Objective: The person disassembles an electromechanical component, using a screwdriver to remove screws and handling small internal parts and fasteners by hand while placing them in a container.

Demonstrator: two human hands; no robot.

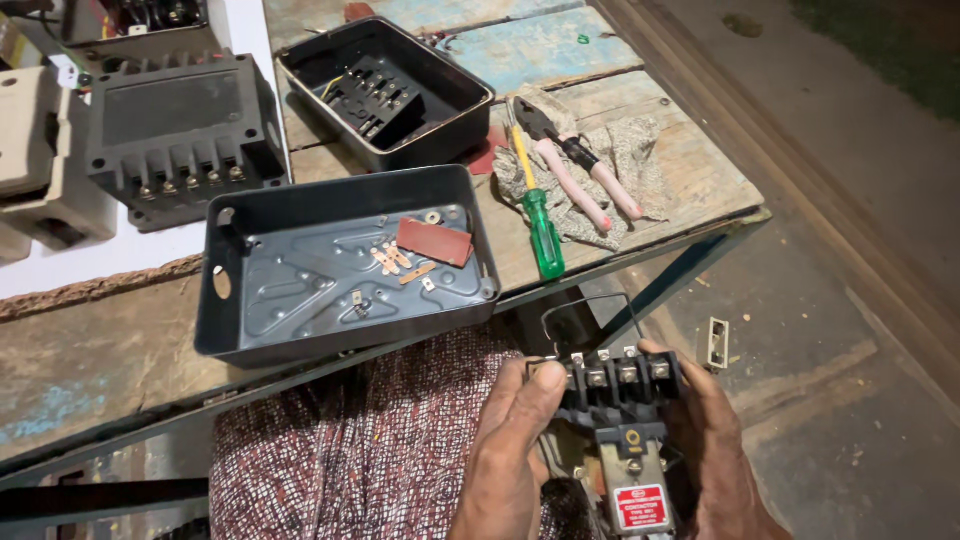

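Both hands hold a black contactor block [618,385] with a row of screw terminals on top and a grey body with a red label below. My left hand [515,440] grips its left side, thumb up by the terminals. My right hand [712,440] wraps its right side. The block hangs over my lap, in front of the table edge. A thin wire loop [590,305] rises behind it.
A dark open metal box [215,300] on the wooden table holds a red plate [434,241] and small copper strips. Behind it sit another black box [470,110] and a black terminal unit [180,135]. A green-handled screwdriver [541,232] and pink-handled pliers [580,175] lie on a cloth.
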